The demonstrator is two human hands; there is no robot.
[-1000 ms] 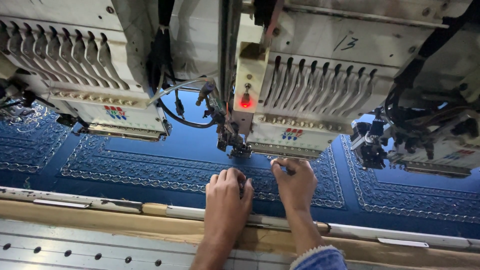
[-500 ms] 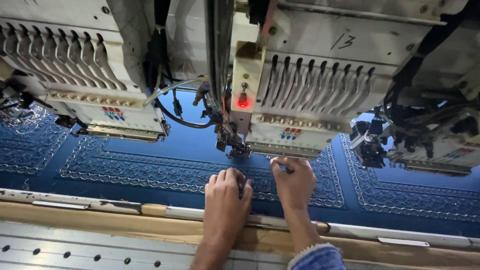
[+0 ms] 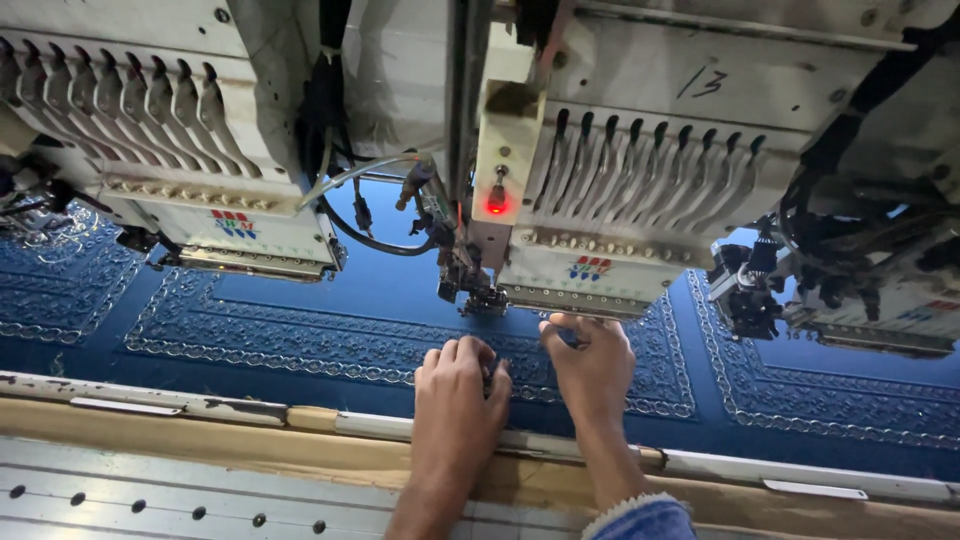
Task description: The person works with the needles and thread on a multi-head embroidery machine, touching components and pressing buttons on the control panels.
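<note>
My left hand lies knuckles-up on the blue embroidered fabric, fingers curled. Something small and dark shows between its thumb and fingers; I cannot tell what it is. My right hand, with a denim cuff at the wrist, rests beside it. Its bent fingertips touch the fabric just under the front of the embroidery head. The needle assembly hangs a little left of those fingertips, below a glowing red lamp. What the right fingertips pinch, if anything, is hidden.
A second embroidery head stands at the left and a third one at the right, with black cables and tubes between them. A worn wooden and metal frame rail runs along the near edge, above a perforated grey table.
Both hands stay almost where they were on the fabric. The view has drifted slightly; the denim cuff shows a bit more.
</note>
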